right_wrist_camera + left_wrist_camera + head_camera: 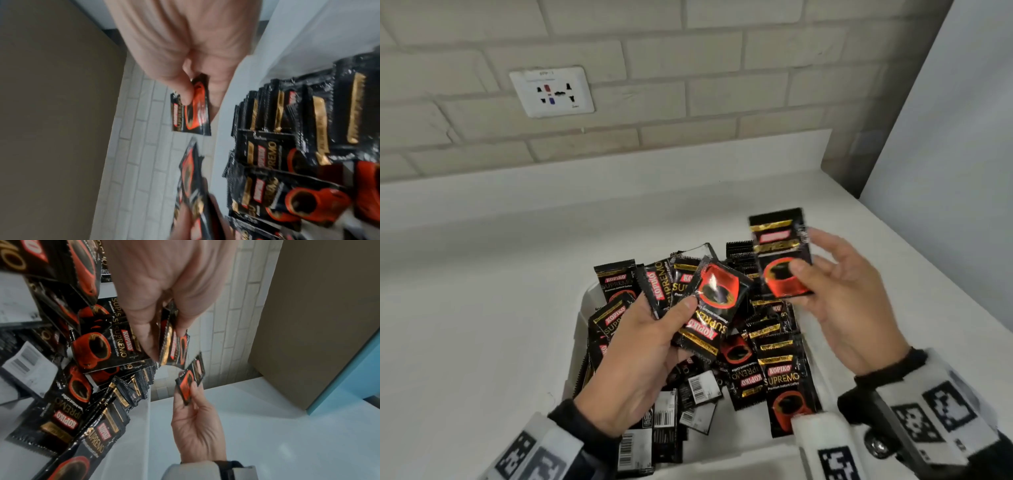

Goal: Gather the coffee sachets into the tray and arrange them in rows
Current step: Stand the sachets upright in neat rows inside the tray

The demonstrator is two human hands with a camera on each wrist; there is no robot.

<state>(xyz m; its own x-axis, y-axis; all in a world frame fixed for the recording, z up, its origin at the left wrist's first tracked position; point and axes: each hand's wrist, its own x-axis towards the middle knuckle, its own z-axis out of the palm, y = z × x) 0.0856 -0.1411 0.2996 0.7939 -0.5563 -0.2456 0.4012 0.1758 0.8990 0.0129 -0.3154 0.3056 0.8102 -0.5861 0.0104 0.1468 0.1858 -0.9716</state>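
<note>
Currently, the person's right hand (849, 298) is holding a single coffee sachet (780, 253) upright above the far right part of the tray (580, 329), the thumb pressing on the printed red cup and the fingers lying behind the packet; the right wrist view is showing the same pinch on this sachet (190, 107). The left hand (640, 356) is gripping a small fanned bunch of sachets (709, 308) over the middle of the tray, thumb on top and fingers curled beneath, and the left wrist view is showing the bunch (174, 345) clamped edge-on between thumb and fingers. Both held items are hanging clear of the pile and are sitting near each other without touching. Below the hands, the loose sachets (777, 377) are lying in a disordered heap inside the white tray, some face up, some showing barcodes, while a partial row is standing on edge along the right side (267, 110). The tray is resting on a white counter (482, 308) beside a brick-patterned wall (688, 85) carrying a socket plate (551, 90).
</note>
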